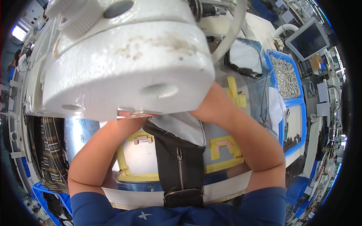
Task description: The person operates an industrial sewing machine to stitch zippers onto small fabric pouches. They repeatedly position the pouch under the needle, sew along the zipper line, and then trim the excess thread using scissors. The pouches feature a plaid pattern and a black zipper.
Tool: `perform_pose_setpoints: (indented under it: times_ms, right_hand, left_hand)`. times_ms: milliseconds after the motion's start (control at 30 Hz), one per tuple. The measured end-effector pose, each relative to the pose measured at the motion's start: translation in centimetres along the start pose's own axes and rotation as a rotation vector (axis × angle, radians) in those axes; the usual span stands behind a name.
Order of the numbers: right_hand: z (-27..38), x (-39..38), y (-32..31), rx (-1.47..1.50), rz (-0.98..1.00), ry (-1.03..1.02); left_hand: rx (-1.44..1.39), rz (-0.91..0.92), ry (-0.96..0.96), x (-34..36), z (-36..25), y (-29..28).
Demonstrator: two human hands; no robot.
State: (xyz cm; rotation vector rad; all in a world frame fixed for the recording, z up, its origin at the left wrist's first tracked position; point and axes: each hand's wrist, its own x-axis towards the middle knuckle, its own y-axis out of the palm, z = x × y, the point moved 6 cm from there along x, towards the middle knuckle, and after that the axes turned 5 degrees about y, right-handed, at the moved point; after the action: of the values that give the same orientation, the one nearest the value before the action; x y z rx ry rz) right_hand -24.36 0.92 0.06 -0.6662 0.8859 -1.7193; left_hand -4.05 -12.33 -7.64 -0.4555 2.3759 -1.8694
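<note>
Two bare forearms are shown bent inward toward a white machine (128,83); the left forearm (100,154) and the right forearm (250,135) pass out of sight behind its lower edge, so that the left hand and the right hand are hidden; how far either is closed, and whether anything is gripped, cannot be told. Between the forearms a black cloth piece (166,162) is laid lengthwise over the near edge of the worktable (220,196); its far end, with a pale lining (184,128), is partly covered by the machine; a metal zip (180,165) is set along its middle, and a second is curved across its near end. Strips of yellow tape (224,165) are stuck on both sides; at right, metal rings (286,77) are held in a blue tray (269,60); at left, plaid cloth (52,150) is seen.
</note>
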Motion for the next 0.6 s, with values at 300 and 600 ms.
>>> perform_pose_setpoints:
  times_ms: [300,600]
  right_hand:
    - [1.6,-0.2,-0.7,0.074,-0.021,-0.018]
    - [1.1,-0.7,-1.3,0.079,-0.016,-0.061]
  left_hand:
    - [-0.129,0.153,-0.226,0.5,-2.0,-5.5]
    - [0.016,-0.004,0.18,-1.3,-12.3,-17.6]
